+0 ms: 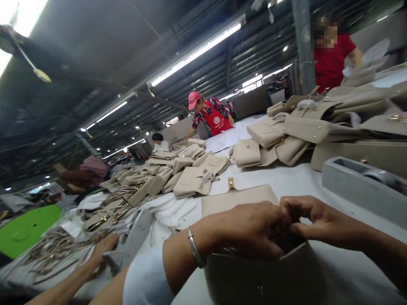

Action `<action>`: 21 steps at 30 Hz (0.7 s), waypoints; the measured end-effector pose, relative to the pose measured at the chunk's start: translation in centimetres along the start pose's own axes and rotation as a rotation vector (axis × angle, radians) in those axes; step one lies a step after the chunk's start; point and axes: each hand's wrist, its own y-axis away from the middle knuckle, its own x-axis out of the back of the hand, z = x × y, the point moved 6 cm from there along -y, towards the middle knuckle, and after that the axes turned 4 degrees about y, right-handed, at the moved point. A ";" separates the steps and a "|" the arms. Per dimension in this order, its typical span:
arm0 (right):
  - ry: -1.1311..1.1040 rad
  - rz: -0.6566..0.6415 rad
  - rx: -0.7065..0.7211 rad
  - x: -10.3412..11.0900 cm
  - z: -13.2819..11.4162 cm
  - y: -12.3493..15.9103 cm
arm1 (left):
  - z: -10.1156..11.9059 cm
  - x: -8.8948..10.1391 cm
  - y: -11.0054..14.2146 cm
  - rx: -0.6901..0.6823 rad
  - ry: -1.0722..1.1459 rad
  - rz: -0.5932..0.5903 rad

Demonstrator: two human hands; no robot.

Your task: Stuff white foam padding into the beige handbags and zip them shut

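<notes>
A beige handbag stands open in front of me. Its flap, with a gold clasp plate, is folded back away from me. My left hand, with a silver bangle at the wrist, bends over the bag's mouth, its fingers curled and partly inside. My right hand meets it at the bag's right side, with thumb and forefinger brought together in a pinch. What the fingertips hold is hidden in the dark opening.
Finished-looking beige bags lie heaped left and ahead, more at right. A grey device stands at right, another grey fixture at left. A co-worker's hand rests near straps. Several people stand around the table.
</notes>
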 end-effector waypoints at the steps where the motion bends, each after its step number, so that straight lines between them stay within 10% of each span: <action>1: 0.004 -0.006 0.002 0.0 -0.1 0.1 | 0.2 -0.1 0.2 -0.013 -0.002 -0.005; 12: 0.095 0.097 0.015 0.5 0.3 0.2 | 1.5 -2.4 -1.4 -0.260 -0.748 0.327; 21: 0.034 0.110 0.008 0.6 0.5 0.2 | 0.8 -2.9 -1.0 -0.115 -0.714 0.440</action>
